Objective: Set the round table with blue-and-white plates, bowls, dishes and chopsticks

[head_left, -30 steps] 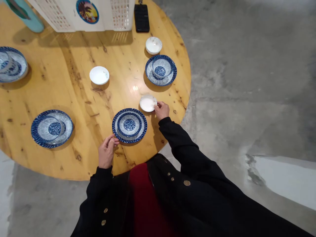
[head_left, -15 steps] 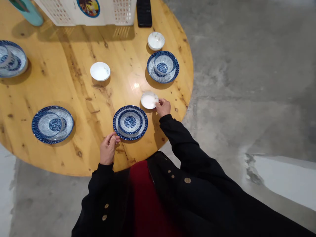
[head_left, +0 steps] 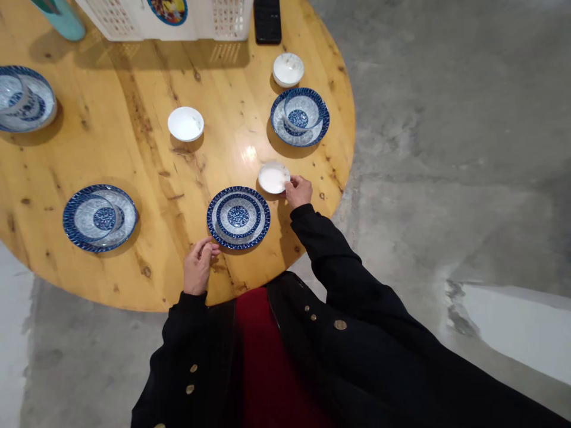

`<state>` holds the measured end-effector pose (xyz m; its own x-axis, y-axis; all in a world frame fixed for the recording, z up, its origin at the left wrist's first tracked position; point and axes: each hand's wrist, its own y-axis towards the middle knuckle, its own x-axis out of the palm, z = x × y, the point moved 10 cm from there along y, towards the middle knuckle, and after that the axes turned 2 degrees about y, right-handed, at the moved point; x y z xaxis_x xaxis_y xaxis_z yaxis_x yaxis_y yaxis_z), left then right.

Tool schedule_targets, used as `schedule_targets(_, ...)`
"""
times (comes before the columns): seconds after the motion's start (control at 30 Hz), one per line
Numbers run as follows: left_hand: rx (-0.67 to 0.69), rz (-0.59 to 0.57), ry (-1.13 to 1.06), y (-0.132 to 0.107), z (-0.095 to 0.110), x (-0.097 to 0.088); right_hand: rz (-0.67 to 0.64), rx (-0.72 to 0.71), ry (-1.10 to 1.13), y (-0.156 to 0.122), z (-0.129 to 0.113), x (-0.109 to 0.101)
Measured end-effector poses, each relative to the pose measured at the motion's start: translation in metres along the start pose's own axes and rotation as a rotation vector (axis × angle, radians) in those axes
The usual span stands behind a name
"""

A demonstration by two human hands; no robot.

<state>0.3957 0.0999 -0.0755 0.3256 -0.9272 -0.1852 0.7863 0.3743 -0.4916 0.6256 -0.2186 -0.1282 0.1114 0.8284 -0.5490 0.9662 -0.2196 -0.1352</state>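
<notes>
My right hand (head_left: pixel 298 191) pinches the right rim of a small white bowl (head_left: pixel 273 178), thumb at the near side. The bowl sits by the upper right edge of a blue-and-white plate (head_left: pixel 238 242), which carries a matching round dish (head_left: pixel 238 216) at its centre. At the plate's lower left rim is my left hand (head_left: pixel 198 264), its fingers loosely bent and a little apart. The fingertips are close to that rim; whether they touch it I cannot tell.
Blue-and-white plates with bowls on them stand at left (head_left: pixel 127 226), far left (head_left: pixel 49 107) and upper right (head_left: pixel 307 138). Two more white bowls (head_left: pixel 185 123) (head_left: pixel 288 69), a white basket (head_left: pixel 178 32), a black phone (head_left: pixel 267 22) and a turquoise object (head_left: pixel 69 24) share the round wooden table (head_left: pixel 156 273).
The whole view has shifted slightly, with the table appearing a little further right and up. Both hands keep nearly the same places by the plate and the small white bowl.
</notes>
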Motion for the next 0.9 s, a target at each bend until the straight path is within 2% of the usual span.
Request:
schedule_targets(0.13, -0.003, 0.007, -0.003, -0.001, -0.003, -0.002, -0.010, -0.035, -0.018, 0.001, 0.000, 0.001)
schedule_targets(0.43, -0.017, 0.005, -0.022, -0.003, -0.006, -0.002, -0.004, 0.046, -0.010, 0.001, 0.010, -0.001)
schedule_targets(0.57, -0.009, 0.010, -0.015, -0.004, -0.004, -0.003, 0.031, 0.034, -0.025, 0.000, 0.012, -0.005)
schedule_targets(0.73, -0.020, -0.005, -0.015, -0.002, -0.008, 0.000, 0.004, 0.002, -0.026, 0.001, 0.012, -0.003)
schedule_targets(0.9, -0.043, -0.016, -0.008, -0.002, -0.008, 0.002, 0.014, 0.054, -0.032, 0.001, 0.013, -0.003)
